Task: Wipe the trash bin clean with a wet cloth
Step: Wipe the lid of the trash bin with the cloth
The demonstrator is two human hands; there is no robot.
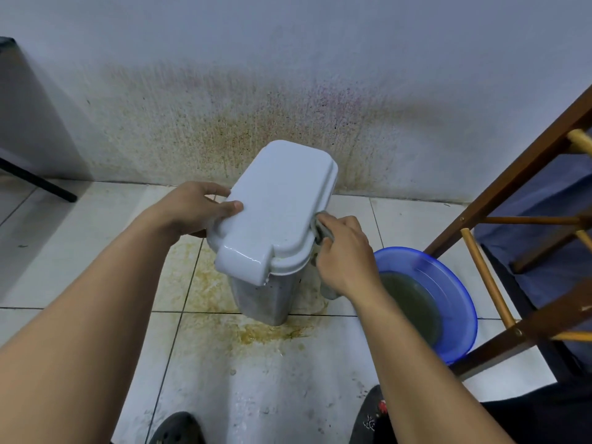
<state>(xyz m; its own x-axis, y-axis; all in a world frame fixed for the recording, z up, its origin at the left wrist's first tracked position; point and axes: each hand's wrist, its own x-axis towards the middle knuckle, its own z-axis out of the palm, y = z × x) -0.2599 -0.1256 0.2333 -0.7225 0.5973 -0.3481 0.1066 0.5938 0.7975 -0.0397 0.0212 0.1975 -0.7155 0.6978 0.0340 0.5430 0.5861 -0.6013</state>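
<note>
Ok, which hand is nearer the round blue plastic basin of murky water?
Right. The right hand holds the grey cloth against the white lidded trash bin's right side, just left of the blue plastic basin. The left hand grips the lid's far left edge.

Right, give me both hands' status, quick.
Left hand: gripping the lid of the trash bin.
Right hand: closed on the grey cloth, against the bin's side.

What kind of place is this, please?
Probably a corner of a home or utility room: tiled floor with yellowish stains, stained white wall, blue basin of murky water, wooden rack.
</note>
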